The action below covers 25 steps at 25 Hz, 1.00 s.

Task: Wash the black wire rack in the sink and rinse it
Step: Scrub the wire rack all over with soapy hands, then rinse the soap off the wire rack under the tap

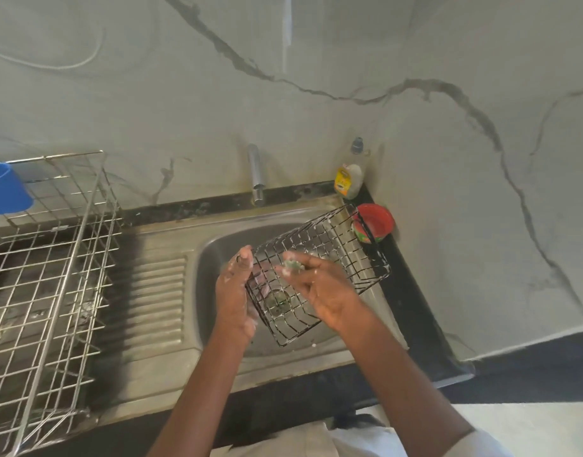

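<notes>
The black wire rack (320, 278) hangs tilted over the sink (217, 252) basin, so suds likely drip into the drain below it. The left hand (234, 291) curls round its near-left edge to steady it, while the right hand (323, 285) pinches what looks like a soapy green scrubber (293, 264) against the wires. The tap (256, 174) seems dry; a dish-soap bottle (349, 176) and red bowl (374, 223) sit behind.

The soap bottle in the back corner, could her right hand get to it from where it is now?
Probably yes, but not freely. The right hand pinches a green scrubber, and the black wire rack held over the sink lies between it and the soap bottle, so it must reach over.
</notes>
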Motion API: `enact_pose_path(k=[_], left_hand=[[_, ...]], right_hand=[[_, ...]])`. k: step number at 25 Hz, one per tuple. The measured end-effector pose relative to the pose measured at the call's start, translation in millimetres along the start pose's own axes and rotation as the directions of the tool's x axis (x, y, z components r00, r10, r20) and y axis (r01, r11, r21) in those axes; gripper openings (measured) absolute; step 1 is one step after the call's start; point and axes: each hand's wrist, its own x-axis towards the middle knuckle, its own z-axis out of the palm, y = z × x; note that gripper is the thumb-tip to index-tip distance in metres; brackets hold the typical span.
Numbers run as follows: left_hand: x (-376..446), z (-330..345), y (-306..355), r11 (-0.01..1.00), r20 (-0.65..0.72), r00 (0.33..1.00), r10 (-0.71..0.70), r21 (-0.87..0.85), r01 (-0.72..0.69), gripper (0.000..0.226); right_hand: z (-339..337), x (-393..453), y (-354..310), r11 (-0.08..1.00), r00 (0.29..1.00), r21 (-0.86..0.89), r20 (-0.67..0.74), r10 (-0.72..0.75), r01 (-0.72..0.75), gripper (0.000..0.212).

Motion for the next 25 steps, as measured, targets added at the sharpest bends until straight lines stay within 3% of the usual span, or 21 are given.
enact_pose_path(k=[3, 5, 7, 8, 10, 11, 13, 16, 20, 21, 22, 25], left_hand=[[6.3, 16.2, -6.0, 0.999, 0.023, 0.998, -0.05, 0.0, 0.05, 0.082], [15.5, 25.9, -9.0, 0.998, 0.029, 0.998, -0.053, -0.021, 0.053, 0.073], [29.2, 33.3, -13.2, 0.998, 0.038, 0.998, -0.059, -0.016, 0.06, 0.072], [34.3, 36.4, -14.0, 0.998, 0.036, 0.997, -0.064, 0.006, 0.064, 0.068], [46.5, 36.5, -14.3, 0.998, 0.01, 0.998, -0.058, 0.029, 0.057, 0.05], [51.6, 36.0, -13.4, 0.998, -0.009, 0.998, -0.059, 0.031, 0.06, 0.044], [62.3, 35.2, -10.7, 0.997, -0.057, 0.997, -0.059, 0.051, 0.062, 0.039], [79.0, 35.4, -8.1, 0.994, -0.145, 0.988, -0.053, 0.084, 0.066, 0.035], [100.6, 29.2, -4.3, 0.994, -0.179, 0.984, -0.009, 0.108, 0.029, 0.049], [103.9, 29.5, -3.5, 0.991, -0.178, 0.984, 0.001, 0.132, 0.022, 0.049], [108.7, 28.9, -3.2, 0.988, -0.179, 0.984, 0.008, 0.155, 0.02, 0.049], [117.4, 28.3, -0.4, 0.97, -0.144, 0.988, 0.05, 0.243, -0.014, 0.073]], right_hand=[[-16.9, -4.0, -14.7, 0.912, 0.971, -0.391, -0.145, -0.191, 0.121, 0.036], [-33.2, 3.4, -29.5, 0.849, 0.923, -0.487, -0.19, -0.335, 0.208, 0.023], [-55.7, 18.6, -53.5, 0.732, 0.827, -0.617, -0.224, -0.516, 0.289, 0.02], [-69.2, 29.7, -68.0, 0.619, 0.759, -0.735, -0.227, -0.61, 0.278, 0.017], [-94.7, 60.3, -99.4, 0.424, 0.615, -0.892, -0.247, -0.749, 0.157, 0.014], [-106.5, 79.7, -113.1, 0.385, 0.582, -0.919, -0.267, -0.769, 0.088, 0.016], [-124.5, 121.3, -132.1, 0.337, 0.601, -0.941, -0.289, -0.746, -0.034, 0.02], [-140.3, 169.7, -140.8, 0.259, 0.702, -0.949, -0.309, -0.642, -0.181, 0.018], [-142.8, 187.7, -141.9, -0.03, 0.79, -0.946, -0.253, -0.559, -0.324, 0.035], [-141.8, 188.7, -144.4, -0.061, 0.79, -0.945, -0.233, -0.567, -0.323, 0.036], [-138.0, 186.9, -148.1, -0.047, 0.777, -0.953, -0.216, -0.591, -0.3, 0.035], [-122.2, 174.3, -153.1, 0.182, 0.745, -0.982, -0.153, -0.65, -0.044, 0.039]])
